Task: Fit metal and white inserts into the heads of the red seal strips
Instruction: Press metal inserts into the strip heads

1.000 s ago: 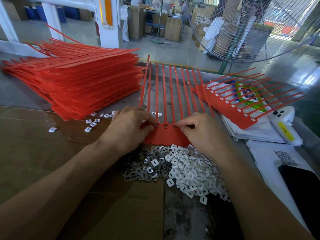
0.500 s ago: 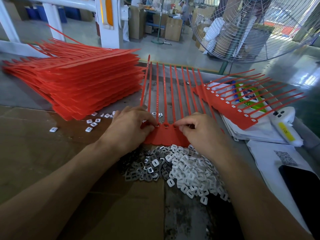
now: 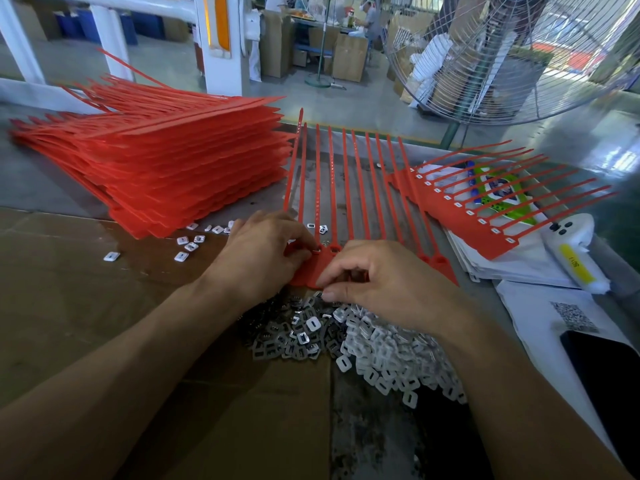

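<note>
Left hand (image 3: 266, 251) pinches a metal insert into a head of the red seal strip (image 3: 332, 202) lying before the insert pile (image 3: 346, 337), right hand (image 3: 388, 282) curled, fingertips to the pile (grasp unclear); a skewed insert could jam.

From my feed, a large wire-caged metal pedestal fan (image 3: 512, 53) stands at two o'clock on a glossy grey-green concrete floor (image 3: 346, 98). White painted steel posts (image 3: 221, 43) rise at eleven; brown cardboard cartons (image 3: 349, 57) stack at twelve under bright daylight.
</note>
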A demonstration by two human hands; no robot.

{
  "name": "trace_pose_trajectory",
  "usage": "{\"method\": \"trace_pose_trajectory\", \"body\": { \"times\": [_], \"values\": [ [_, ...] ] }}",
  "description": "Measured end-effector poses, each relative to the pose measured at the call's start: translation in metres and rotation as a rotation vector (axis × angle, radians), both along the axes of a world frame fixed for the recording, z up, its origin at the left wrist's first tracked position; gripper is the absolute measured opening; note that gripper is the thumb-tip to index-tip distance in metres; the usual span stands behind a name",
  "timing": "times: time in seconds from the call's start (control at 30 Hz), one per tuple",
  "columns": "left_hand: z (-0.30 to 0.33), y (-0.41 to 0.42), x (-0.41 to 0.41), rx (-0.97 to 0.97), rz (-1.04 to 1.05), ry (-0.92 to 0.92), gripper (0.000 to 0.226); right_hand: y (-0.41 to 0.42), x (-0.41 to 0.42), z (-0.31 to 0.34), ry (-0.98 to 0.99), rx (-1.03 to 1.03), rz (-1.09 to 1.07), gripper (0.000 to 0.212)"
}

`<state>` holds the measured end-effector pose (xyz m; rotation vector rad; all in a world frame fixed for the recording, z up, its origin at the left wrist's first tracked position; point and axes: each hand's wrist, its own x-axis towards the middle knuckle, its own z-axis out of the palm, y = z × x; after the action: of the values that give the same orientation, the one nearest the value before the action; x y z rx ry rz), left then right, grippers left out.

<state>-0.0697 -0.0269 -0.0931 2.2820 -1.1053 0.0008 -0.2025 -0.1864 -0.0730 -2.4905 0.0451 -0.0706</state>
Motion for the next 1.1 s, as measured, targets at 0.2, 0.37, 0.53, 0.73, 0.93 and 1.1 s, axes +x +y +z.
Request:
{"method": "trace_pose_trajectory", "body": {
  "times": [0.2,0.37,0.53,0.73,0.93,1.1],
  "values": [
    [0.0,0.0,-0.001,0.002,0.009,-0.004,0.016,0.015,0.005,-0.002,0.032,-0.068,0.064,0.009],
    [0.001,0.0,-0.002,0.009,0.011,0.002,0.016,0.018,0.004,-0.001,0.04,-0.071,0.053,0.002],
    [0.001,0.0,-0.003,0.006,0.013,-0.005,0.015,0.018,0.004,-0.002,0.036,-0.082,0.047,0.005],
    [0.001,-0.001,-0.002,0.007,0.01,-0.009,0.015,0.014,0.002,-0.001,0.072,-0.019,0.042,0.005],
    [0.0,-0.001,-0.002,0.006,0.004,-0.007,0.014,0.01,0.0,-0.001,0.02,0.101,-0.014,0.011],
    [0.001,0.0,-0.001,0.02,0.0,-0.016,0.015,0.01,0.0,0.0,-0.002,0.12,-0.008,0.01]
  ]
}}
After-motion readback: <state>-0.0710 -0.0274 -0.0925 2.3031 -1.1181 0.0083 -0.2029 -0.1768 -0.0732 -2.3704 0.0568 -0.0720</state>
